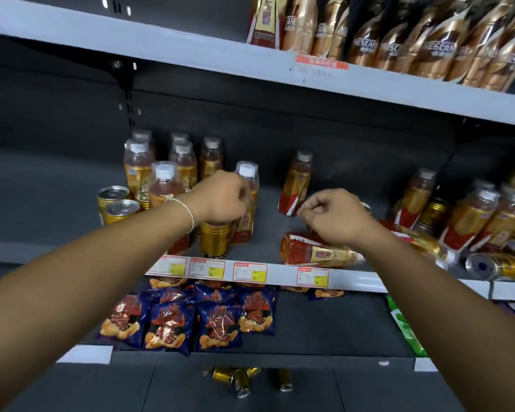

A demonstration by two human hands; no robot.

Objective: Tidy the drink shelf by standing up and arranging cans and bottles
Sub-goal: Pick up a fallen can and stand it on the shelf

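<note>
Gripping upright gold can (214, 239) with left hand (220, 197); right hand (336, 217) curling empty-fisted over toppled bottle (318, 253); I am judging right side unfinished

Four price tags (207, 268) line the shelf edge (363, 278). At ten o'clock stand three gold cans (113, 197); one more lies at three o'clock. Blue snack bags (167, 325) below number about six (some half hidden).

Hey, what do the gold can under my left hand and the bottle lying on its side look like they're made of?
Gold can: likely metal, with a glossy ribbed wall that catches light. Lying bottle: probably clear plastic, wrapped in a shiny red-and-gold printed film sleeve; the drink shows through at its end.
</note>
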